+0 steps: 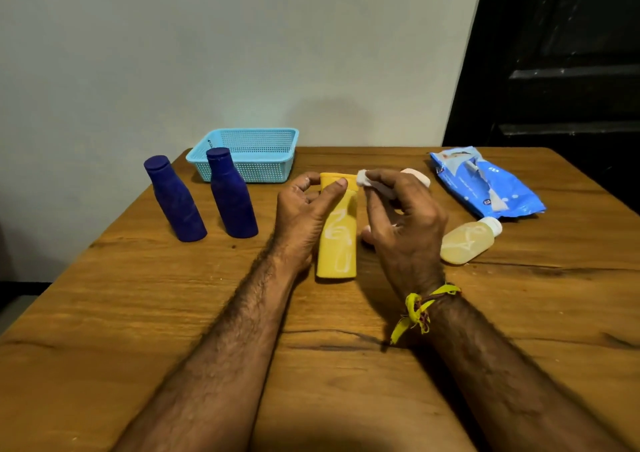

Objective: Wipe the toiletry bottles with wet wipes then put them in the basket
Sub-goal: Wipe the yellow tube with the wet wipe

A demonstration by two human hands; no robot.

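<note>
A yellow bottle (337, 240) with white scribbles stands at the table's middle. My left hand (304, 216) grips its upper part, thumb across the front near the cap. My right hand (401, 223) pinches a small white wet wipe (363, 177) beside the bottle's top right. A pale pink-white bottle (417, 176) shows partly behind my right hand. A translucent yellow bottle (467, 242) lies on its side to the right. Two dark blue bottles (175, 200) (232, 193) stand at the left. The light blue mesh basket (249, 155) sits at the back.
A torn-open blue wet wipe pack (485, 183) lies at the back right. The wooden table (173, 313) ends at a pale wall behind and drops off at the left edge. A dark door (554, 71) stands at the right.
</note>
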